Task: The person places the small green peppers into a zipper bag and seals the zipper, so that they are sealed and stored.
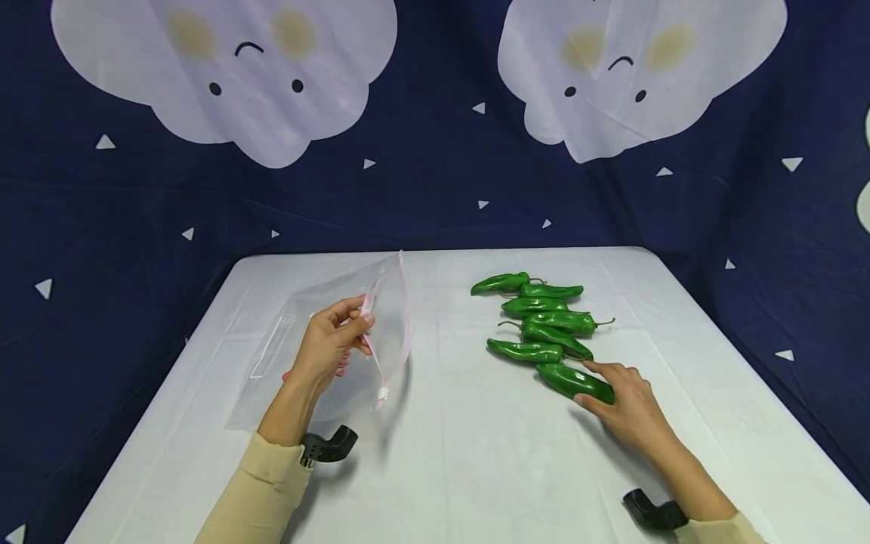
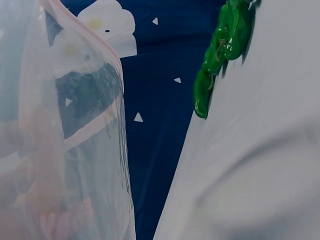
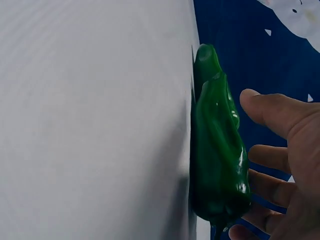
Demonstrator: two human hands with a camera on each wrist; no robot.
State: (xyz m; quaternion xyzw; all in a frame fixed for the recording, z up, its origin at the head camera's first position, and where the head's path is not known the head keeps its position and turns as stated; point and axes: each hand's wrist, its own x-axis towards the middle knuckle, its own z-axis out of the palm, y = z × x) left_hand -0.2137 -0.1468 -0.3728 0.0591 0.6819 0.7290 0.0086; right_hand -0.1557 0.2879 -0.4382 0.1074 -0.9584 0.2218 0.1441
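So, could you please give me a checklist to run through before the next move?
1. Plastic bag mouth open: ok, its edges stand apart.
2. Left hand holding the plastic bag: ok, pinching near the mouth.
3. Right hand at the nearest pepper: ok.
4. Right hand gripping it: not ok, the thumb stands apart from it.
5. Nearest pepper free of the other peppers: cannot tell, they lie close together.

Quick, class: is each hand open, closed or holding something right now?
Left hand: holding the clear bag, pinched at its zip edge.
Right hand: open at the nearest green pepper; contact unclear.
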